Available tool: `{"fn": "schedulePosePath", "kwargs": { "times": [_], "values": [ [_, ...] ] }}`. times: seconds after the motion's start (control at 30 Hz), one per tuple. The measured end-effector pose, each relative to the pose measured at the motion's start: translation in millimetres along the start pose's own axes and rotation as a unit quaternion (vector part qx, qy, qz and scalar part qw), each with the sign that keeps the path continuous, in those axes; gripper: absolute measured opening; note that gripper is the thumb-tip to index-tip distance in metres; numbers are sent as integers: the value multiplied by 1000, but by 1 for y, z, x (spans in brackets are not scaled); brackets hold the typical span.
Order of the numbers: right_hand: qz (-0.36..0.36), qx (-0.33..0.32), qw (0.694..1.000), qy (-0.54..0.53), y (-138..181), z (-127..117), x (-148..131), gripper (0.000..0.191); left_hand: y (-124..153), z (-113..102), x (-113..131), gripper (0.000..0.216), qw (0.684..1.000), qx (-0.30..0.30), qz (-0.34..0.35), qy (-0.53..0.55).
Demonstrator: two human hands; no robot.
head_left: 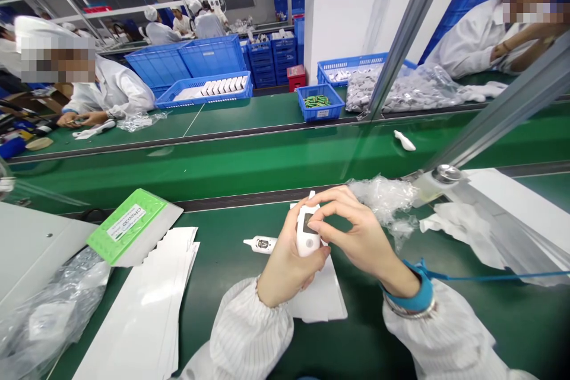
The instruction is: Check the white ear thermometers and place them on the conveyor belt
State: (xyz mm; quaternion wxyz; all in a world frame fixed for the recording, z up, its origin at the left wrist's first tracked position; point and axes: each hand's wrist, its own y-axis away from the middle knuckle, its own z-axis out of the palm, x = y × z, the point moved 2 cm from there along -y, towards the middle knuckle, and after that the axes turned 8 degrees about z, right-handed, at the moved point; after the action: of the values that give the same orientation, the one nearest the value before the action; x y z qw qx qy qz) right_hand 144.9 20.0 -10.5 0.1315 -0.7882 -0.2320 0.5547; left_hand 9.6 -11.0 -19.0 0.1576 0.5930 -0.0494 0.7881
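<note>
My left hand (285, 264) is wrapped round a white ear thermometer (308, 242), a handheld device with a small dark screen, a round grey button and a narrow tip pointing away from me. My right hand (356, 228) reaches over from the right, its bent fingers closed at the screen's edge. Whatever its fingertips pinch, if anything, is too small to make out. Just left of my hands, a second white thermometer (262, 244) lies on the green table. White paper sheets (318, 300) lie under my hands.
At left are a stack of white sheets (138, 309), a green-labelled box (129, 222) and plastic bags (57, 309). Crumpled plastic (383, 196) and a metal-capped bottle (439, 181) stand right. A blue cord (490, 277) runs from my right wrist. Beyond the green conveyor (249, 157), co-workers sit.
</note>
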Motion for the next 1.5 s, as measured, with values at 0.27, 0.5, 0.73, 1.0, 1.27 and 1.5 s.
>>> {"fn": "schedulePosePath", "kwargs": {
  "times": [0.27,0.5,0.73,1.0,1.27,1.5],
  "values": [
    [7,2,1000,1,-2,0,-1,11,5,6,3,68,998,56,36,12],
    [9,-7,1000,2,-2,-1,-2,12,5,6,5,65,998,44,38,-8],
    [4,-13,1000,7,-2,-2,-3,12,7,6,6,66,999,29,33,-22],
    [36,30,998,-29,5,-1,-9,13,15,6,10,64,999,-6,37,7],
    [104,76,984,-121,4,5,-3,13,15,4,9,54,997,-19,54,53],
    [101,-8,991,-90,0,8,-13,46,22,3,3,61,997,-39,51,35]
  ]
}}
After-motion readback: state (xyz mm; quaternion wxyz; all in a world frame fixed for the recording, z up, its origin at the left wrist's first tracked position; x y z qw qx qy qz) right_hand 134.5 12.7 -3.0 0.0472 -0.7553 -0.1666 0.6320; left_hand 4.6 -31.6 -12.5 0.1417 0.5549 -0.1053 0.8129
